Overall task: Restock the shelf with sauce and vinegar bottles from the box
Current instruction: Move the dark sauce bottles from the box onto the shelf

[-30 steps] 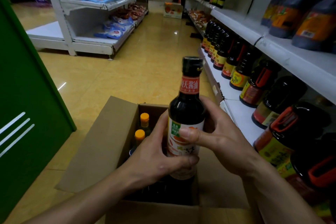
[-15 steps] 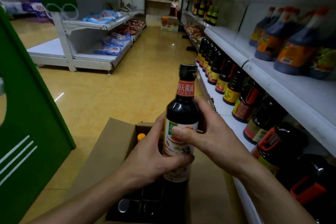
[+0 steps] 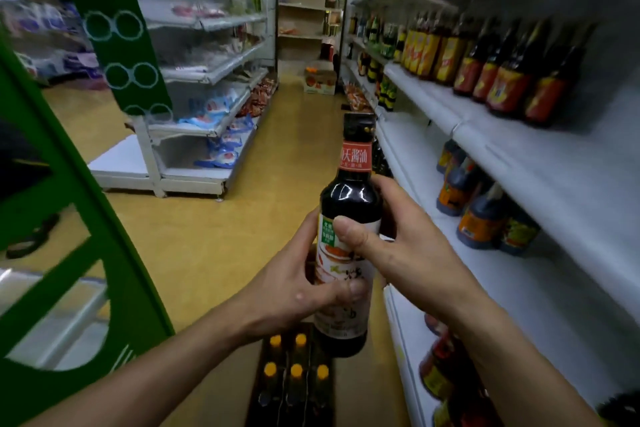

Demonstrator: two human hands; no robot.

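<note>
I hold a dark soy sauce bottle (image 3: 351,204) upright in front of me with both hands. It has a black cap, a red neck label and a white body label. My left hand (image 3: 294,291) grips its lower body from the left. My right hand (image 3: 398,250) grips it higher up, thumb across the label. Below the bottle stands the open box (image 3: 294,381), where several bottles with orange caps show. The white shelf (image 3: 502,270) runs along my right with rows of dark sauce bottles (image 3: 502,80).
A green frame (image 3: 86,218) stands close on my left. Across the yellow floor aisle (image 3: 214,236) is another white shelving unit (image 3: 207,87) with packaged goods. A cardboard box (image 3: 320,80) sits on the floor far down the aisle.
The bottle has risen higher above the box with both hands still round it. My view has tilted up, so more of the upper shelves shows and less of the box.
</note>
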